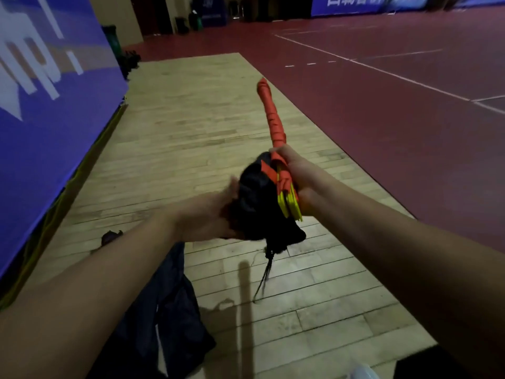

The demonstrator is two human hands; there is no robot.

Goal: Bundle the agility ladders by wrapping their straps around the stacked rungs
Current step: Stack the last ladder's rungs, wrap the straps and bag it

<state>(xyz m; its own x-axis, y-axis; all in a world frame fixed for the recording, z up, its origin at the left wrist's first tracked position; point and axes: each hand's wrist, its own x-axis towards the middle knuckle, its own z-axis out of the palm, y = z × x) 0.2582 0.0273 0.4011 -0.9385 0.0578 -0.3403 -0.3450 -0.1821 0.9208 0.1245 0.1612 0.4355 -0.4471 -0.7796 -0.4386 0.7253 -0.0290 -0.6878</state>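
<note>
While you hold it up in front of you, the agility ladder bundle (273,119) of stacked yellow flat plastic rungs (289,205) wound in orange strap (269,170) points away from you. Its long axis runs from your hands toward the far end of the hall, leaning a little left, with the far tip raised above the floor. The near end, where the yellow rung ends show bare, points back at you and downward. Your right hand (300,176) is clamped round the bundle just where the wrapped length meets the bare rung ends, fingers curled over the orange strap. Your left hand (202,217) grips a black fabric bag (259,198) from its left side, and that bag lies against the near end of the bundle; whether the rungs sit inside it cannot be told. A thin dark cord (266,274) hangs from the bag's underside toward the floor

Below you is a pale wooden plank floor (191,132), a strip running away from you. On its right edge it meets dark red sports flooring (382,127) marked with white lines (369,67), wide and open. On the left a tall blue banner wall (41,127) with white lettering stands along the wood's edge. A dark blue garment (169,310) lies crumpled on the planks under your left forearm, and a small dark object (110,237) lies near the banner's foot
</note>
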